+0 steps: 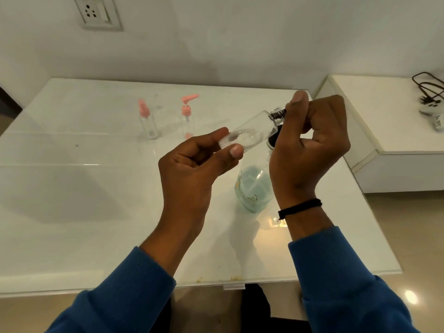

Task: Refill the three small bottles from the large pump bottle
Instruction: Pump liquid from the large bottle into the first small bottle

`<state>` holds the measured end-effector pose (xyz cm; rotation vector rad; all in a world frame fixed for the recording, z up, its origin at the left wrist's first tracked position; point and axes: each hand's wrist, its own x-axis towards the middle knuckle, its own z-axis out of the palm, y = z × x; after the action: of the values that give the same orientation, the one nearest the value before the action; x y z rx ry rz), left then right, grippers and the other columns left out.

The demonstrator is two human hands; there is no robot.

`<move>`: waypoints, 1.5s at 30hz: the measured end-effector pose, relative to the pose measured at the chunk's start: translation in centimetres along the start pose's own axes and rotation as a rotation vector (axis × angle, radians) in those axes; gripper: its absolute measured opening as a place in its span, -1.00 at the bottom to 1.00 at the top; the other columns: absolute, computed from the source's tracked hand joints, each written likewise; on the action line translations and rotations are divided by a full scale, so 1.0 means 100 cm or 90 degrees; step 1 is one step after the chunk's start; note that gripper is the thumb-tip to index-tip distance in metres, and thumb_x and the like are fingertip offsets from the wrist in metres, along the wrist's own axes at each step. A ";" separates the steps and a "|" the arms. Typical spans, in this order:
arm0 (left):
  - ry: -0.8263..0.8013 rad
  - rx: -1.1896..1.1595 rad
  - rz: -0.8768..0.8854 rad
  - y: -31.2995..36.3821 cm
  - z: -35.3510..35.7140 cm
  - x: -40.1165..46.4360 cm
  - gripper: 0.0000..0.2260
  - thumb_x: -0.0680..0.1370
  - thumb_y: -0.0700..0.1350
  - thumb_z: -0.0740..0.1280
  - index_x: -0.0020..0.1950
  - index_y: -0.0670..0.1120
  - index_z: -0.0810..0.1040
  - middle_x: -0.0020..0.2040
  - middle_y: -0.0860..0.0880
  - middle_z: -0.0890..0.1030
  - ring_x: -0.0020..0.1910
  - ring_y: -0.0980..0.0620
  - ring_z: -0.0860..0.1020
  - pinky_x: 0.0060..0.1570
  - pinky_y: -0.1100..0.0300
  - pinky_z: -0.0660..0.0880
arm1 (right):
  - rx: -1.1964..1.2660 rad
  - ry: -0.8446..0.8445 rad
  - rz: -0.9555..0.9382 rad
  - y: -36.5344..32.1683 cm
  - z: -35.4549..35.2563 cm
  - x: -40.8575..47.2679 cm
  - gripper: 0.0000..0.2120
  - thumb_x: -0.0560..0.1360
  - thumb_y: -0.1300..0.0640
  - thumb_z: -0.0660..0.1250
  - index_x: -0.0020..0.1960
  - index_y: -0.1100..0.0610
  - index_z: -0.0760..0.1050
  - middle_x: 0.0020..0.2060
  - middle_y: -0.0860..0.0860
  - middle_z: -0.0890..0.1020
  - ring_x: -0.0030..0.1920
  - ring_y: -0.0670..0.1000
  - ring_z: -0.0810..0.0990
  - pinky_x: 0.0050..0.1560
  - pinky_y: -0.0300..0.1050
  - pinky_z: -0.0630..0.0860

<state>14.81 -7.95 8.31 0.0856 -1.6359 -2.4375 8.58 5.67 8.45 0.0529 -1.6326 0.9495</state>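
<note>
Both grips are closed on one small clear bottle [249, 131], held tilted in the air above the white worktop [96, 200]. Left hand [192, 164] pinches the bottle's base end between thumb and curled forefinger, the other fingers folded into the palm. From there the bottle slopes up and to the right, its threaded neck pointing at the right hand [310, 145], whose thumb and bent fingers are curled round a dark cap [278, 114] at the neck; whether the cap is tight or partly off I cannot tell. A black band [300, 207] circles the right wrist, and both arms wear blue sleeves [348, 280].

Far back on the worktop, left of the hands, stands a small clear bottle with a pink spray top [147, 120], upright. Just to its right, near but apart, stands a second small bottle with a pink pump head [188, 116], its spout pointing right. Directly under the held bottle and partly hidden behind the right hand stands the large bottle [254, 188], clear with pale blue-green liquid in its lower part and a dark collar at its top.

On the wall at upper left is a socket plate [97, 12]. At the far right, a lower white shelf [396, 131] carries a black cable and plug [430, 97].
</note>
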 end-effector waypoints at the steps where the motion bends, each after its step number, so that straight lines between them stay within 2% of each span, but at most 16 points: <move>1: -0.002 -0.003 -0.001 0.000 0.000 0.000 -0.65 0.33 -0.10 0.52 0.10 -0.11 0.68 0.04 -0.06 0.74 0.02 -0.12 0.72 -0.03 0.13 0.65 | -0.005 0.000 0.000 -0.001 0.000 0.001 -0.63 0.61 0.27 0.32 -0.37 0.31 0.45 -0.41 0.10 0.45 -0.34 0.11 0.39 -0.34 0.12 0.36; 3: -0.003 -0.011 -0.001 0.001 0.000 0.000 -0.63 0.32 -0.10 0.52 0.11 -0.13 0.67 0.01 -0.06 0.75 0.02 -0.11 0.72 -0.04 0.14 0.65 | -0.007 0.005 0.000 -0.002 0.001 0.002 -0.63 0.61 0.27 0.32 -0.37 0.31 0.46 -0.41 0.12 0.47 -0.35 0.13 0.41 -0.34 0.12 0.36; 8: -0.001 0.000 0.003 0.000 0.001 0.000 -0.62 0.31 -0.09 0.52 0.11 -0.14 0.68 0.00 -0.04 0.75 0.00 -0.11 0.73 -0.04 0.14 0.65 | -0.005 0.006 0.002 -0.001 0.000 -0.001 -0.64 0.61 0.31 0.33 -0.37 0.29 0.44 -0.39 0.05 0.41 -0.33 0.05 0.37 -0.32 -0.02 0.34; 13: -0.001 0.003 0.003 0.000 0.001 0.000 -0.61 0.31 -0.06 0.53 0.11 -0.12 0.68 0.03 -0.04 0.75 0.02 -0.11 0.72 -0.03 0.14 0.65 | -0.024 -0.001 0.001 -0.003 -0.001 0.003 -0.64 0.61 0.24 0.31 -0.35 0.29 0.47 -0.39 0.07 0.47 -0.33 0.12 0.44 -0.33 0.17 0.40; 17: 0.000 -0.001 0.003 0.000 0.001 0.000 -0.63 0.31 -0.09 0.53 0.10 -0.12 0.68 0.02 -0.06 0.75 0.02 -0.12 0.72 -0.03 0.13 0.65 | -0.011 0.003 0.003 -0.002 0.000 0.001 -0.64 0.61 0.29 0.32 -0.37 0.29 0.45 -0.39 0.06 0.43 -0.35 0.09 0.38 -0.34 0.09 0.36; 23: 0.001 0.004 0.001 -0.001 -0.001 0.001 -0.61 0.32 -0.07 0.53 0.13 -0.13 0.68 0.05 -0.05 0.74 0.04 -0.10 0.72 -0.01 0.12 0.65 | -0.020 0.000 -0.005 -0.005 0.000 0.003 -0.64 0.61 0.26 0.32 -0.36 0.29 0.46 -0.39 0.11 0.47 -0.36 0.13 0.40 -0.35 0.15 0.37; 27: 0.000 0.006 0.005 0.000 0.000 0.000 -0.61 0.32 -0.08 0.52 0.13 -0.13 0.67 0.03 -0.05 0.75 0.02 -0.11 0.72 -0.03 0.13 0.65 | -0.012 0.005 -0.005 -0.003 0.000 0.001 -0.64 0.61 0.29 0.33 -0.36 0.28 0.45 -0.38 0.05 0.42 -0.34 0.06 0.37 -0.34 0.06 0.35; 34: -0.001 0.007 0.001 0.000 0.000 0.000 -0.59 0.33 -0.08 0.52 0.16 -0.14 0.67 0.04 -0.03 0.74 0.03 -0.09 0.72 -0.03 0.14 0.65 | -0.018 0.005 -0.007 -0.004 0.000 0.003 -0.64 0.61 0.26 0.32 -0.36 0.29 0.46 -0.40 0.11 0.47 -0.35 0.12 0.41 -0.35 0.16 0.36; 39: 0.000 -0.002 0.002 -0.001 0.000 0.000 -0.65 0.33 -0.12 0.52 0.10 -0.13 0.68 0.04 -0.07 0.74 0.02 -0.12 0.72 -0.04 0.13 0.65 | -0.005 0.008 0.006 0.000 0.000 -0.002 -0.63 0.61 0.30 0.33 -0.37 0.28 0.44 -0.39 0.05 0.42 -0.33 0.05 0.37 -0.34 0.13 0.36; 45: -0.003 -0.006 0.000 0.000 -0.001 0.000 -0.61 0.32 -0.10 0.52 0.13 -0.14 0.67 0.03 -0.06 0.74 0.03 -0.11 0.72 -0.03 0.14 0.65 | -0.011 0.008 0.000 -0.002 0.000 0.002 -0.63 0.61 0.26 0.33 -0.37 0.31 0.46 -0.41 0.13 0.47 -0.36 0.13 0.41 -0.34 0.14 0.36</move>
<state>14.79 -8.07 8.31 0.0789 -1.6259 -2.4476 8.62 5.62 8.72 0.0356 -1.6292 0.9339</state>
